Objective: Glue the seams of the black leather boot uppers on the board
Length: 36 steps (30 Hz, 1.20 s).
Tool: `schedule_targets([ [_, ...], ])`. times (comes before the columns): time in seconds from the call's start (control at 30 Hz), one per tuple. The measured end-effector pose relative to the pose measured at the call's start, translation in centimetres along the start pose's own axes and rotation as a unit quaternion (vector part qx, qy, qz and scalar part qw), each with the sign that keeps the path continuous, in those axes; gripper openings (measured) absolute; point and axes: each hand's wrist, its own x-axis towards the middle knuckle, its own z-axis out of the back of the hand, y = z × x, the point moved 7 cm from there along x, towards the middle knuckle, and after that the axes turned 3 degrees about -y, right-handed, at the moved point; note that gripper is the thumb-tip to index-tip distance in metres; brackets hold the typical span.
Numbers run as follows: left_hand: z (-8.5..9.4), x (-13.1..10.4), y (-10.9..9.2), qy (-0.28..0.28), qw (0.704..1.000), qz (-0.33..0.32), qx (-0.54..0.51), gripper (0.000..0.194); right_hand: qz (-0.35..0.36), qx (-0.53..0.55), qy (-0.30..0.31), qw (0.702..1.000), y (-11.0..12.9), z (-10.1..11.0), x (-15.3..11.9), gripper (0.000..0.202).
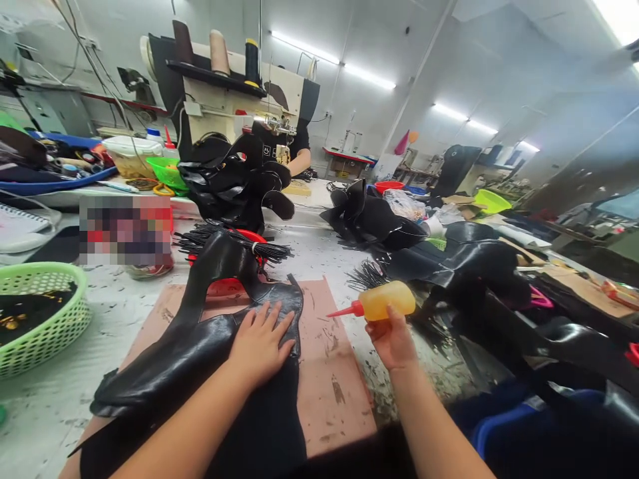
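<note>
My left hand (262, 346) lies flat with fingers spread on a black leather piece (170, 362), which has a stitched edge and looks like part of a bag. Under the leather is a pinkish board (329, 372) marked with dark smears. To the right, my right hand (394, 339) grips a squeeze bottle (387, 301) of yellow liquid. The bottle is tilted sideways, its red pointed nozzle aimed left over the board and apart from the leather. A bundle of thin black strips (272, 251) lies just beyond the leather piece.
A green basket (44, 346) with black pieces and gold-coloured fittings stands at left. Black leather parts (464, 266) are heaped along the right, above a blue tub (482, 432). Behind more black pieces (234, 179), a person (299, 159) sits at a sewing machine (279, 126) holding thread spools.
</note>
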Motion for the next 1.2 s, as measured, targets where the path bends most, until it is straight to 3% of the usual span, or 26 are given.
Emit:
schedule_targets([
  [0.3, -1.0, 0.3, 0.4, 0.006, 1.000, 0.009, -0.029, 0.049, -0.029, -0.014, 0.035, 0.999, -3.4, -2.4, 2.9, 0.042],
  [0.63, -1.5, 0.6, 0.5, 0.022, 0.999, 0.011, -0.042, 0.051, 0.036, -0.079, -0.038, 0.996, -3.4, -3.0, 3.4, 0.045],
  [1.2, -1.8, 0.7, 0.3, 0.040, 0.998, 0.012, -0.057, 0.053, 0.038, -0.078, -0.051, 0.995, -4.2, -2.7, 3.3, 0.043],
])
